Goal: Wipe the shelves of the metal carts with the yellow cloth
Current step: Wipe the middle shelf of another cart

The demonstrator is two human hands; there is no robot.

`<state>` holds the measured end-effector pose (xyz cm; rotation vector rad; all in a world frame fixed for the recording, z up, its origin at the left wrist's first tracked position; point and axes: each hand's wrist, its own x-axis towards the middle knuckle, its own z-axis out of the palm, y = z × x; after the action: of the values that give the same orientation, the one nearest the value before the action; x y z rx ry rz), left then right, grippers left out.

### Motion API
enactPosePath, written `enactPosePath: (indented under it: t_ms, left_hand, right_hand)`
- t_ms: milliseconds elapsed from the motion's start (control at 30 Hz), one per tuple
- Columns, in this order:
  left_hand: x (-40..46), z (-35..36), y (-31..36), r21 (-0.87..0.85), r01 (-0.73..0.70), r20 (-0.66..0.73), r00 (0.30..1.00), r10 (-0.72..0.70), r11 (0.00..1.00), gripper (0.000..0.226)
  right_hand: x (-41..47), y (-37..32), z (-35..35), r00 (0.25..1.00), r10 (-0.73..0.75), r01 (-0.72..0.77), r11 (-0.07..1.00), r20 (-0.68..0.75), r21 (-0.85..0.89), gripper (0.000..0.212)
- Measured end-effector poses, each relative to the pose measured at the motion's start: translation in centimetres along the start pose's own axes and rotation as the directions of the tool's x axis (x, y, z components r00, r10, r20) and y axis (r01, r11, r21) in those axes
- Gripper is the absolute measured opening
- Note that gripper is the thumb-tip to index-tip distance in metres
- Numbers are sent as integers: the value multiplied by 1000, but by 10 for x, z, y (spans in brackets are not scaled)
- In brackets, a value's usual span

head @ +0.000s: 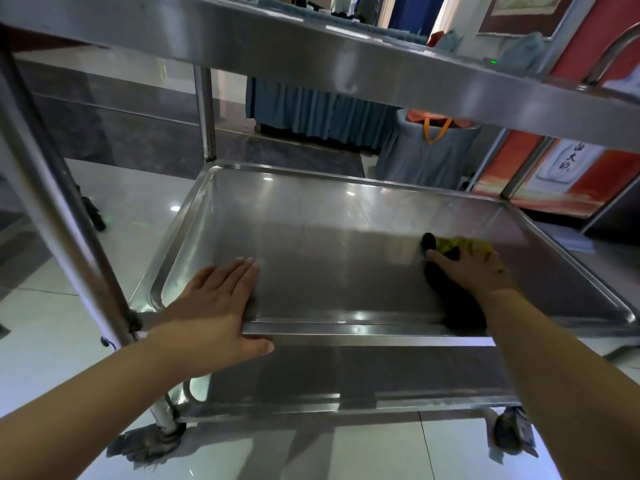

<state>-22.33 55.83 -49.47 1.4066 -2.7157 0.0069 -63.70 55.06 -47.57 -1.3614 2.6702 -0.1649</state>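
Left hand (211, 306) flat, fingers together, on near-left shelf (329, 216) rim; right hand (474, 268) fingers curled, pressing cloth (460, 244) at right.

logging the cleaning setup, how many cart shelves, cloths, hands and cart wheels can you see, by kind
cart shelves: 3 (top shelf, middle shelf, bottom shelf)
yellow cloth: 1, under the right hand
hands: 2 (right hand, and left hand flat on the middle shelf's front edge)
cart wheels: 2 (front left, front right)
total: 8

left hand (214, 306) on middle shelf (346, 237) front-left, right hand (474, 268) on cloth (464, 244) right
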Motion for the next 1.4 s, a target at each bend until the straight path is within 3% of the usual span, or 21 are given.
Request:
enactPosePath:
  t_ms: [67,200,300,533,733,867,967,1033,1100,1267,1400]
  left_hand:
    - [1,3,-4,33,-23,-85,996,26,999,119]
    - [2,13,-10,32,-25,-89,996,28,999,105]
    - [1,17,-12,23,-43,-139,989,46,999,105]
    - [-1,17,-20,-4,-63,-228,972,61,998,106]
    - [-8,19,-24,-33,-94,-372,925,75,995,90]
    - [-28,36,-18,13,-103,-544,834,93,995,62]
    - [-50,52,-20,17,-74,-598,798,69,997,37]
    - [-61,58,-26,18,-45,-609,792,47,999,31]
    - [-65,60,-28,-2,-36,-614,789,27,999,40]
    - [-59,62,-23,-149,27,-631,767,-117,988,28]
    - [-59,65,-23,-184,19,-675,724,-141,983,25]
  right_hand:
    - [5,-25,10,996,-84,84,996,-6,-1,107]
    - [3,-94,23,971,-238,238,971,13,-34,78]
    - [0,-148,35,940,-338,340,939,45,-58,74]
    - [-44,-239,56,792,-592,606,792,150,-71,72]
    - [-104,-232,60,573,-788,812,582,224,-31,67]
    - [-125,-191,49,433,-848,883,468,305,47,68]
    - [-120,-157,35,388,-847,891,446,363,89,67]
    - [-114,-144,32,386,-841,889,448,379,89,66]
    - [-105,-148,37,402,-838,883,462,369,88,66]
    - [-74,-198,49,519,-814,841,541,260,14,74]
    - [-44,-249,54,604,-768,785,620,214,8,73]
